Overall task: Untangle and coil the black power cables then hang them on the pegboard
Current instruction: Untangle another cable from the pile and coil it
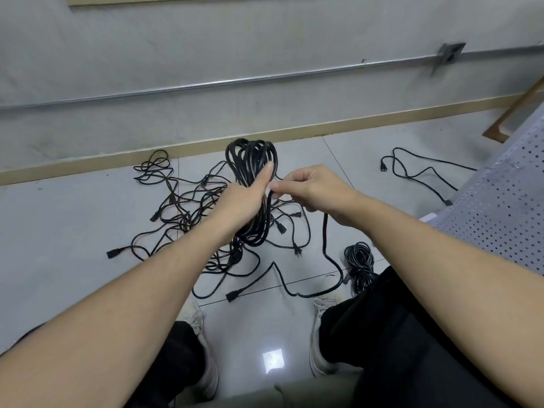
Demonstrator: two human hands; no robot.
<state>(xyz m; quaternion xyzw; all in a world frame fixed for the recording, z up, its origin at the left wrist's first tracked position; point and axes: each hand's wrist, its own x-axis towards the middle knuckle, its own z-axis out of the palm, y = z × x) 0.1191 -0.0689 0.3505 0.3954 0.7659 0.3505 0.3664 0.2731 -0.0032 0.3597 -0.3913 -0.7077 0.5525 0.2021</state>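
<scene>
My left hand (245,198) grips a long coil of black power cable (251,156) around its middle, held upright above the floor. My right hand (309,188) pinches the loose run of the same cable (325,231) just right of the coil. That run drops to the floor, curves past my right shoe and ends in a plug (231,296). A tangle of black cables (182,207) lies on the tiles beneath and left of the coil. A finished small coil (359,262) lies by my right knee.
Another loose black cable (418,172) lies at the right near a grey perforated panel (500,207). A wall with a metal conduit (235,81) and beige skirting runs across the back. My legs and white shoes (322,334) are at the bottom.
</scene>
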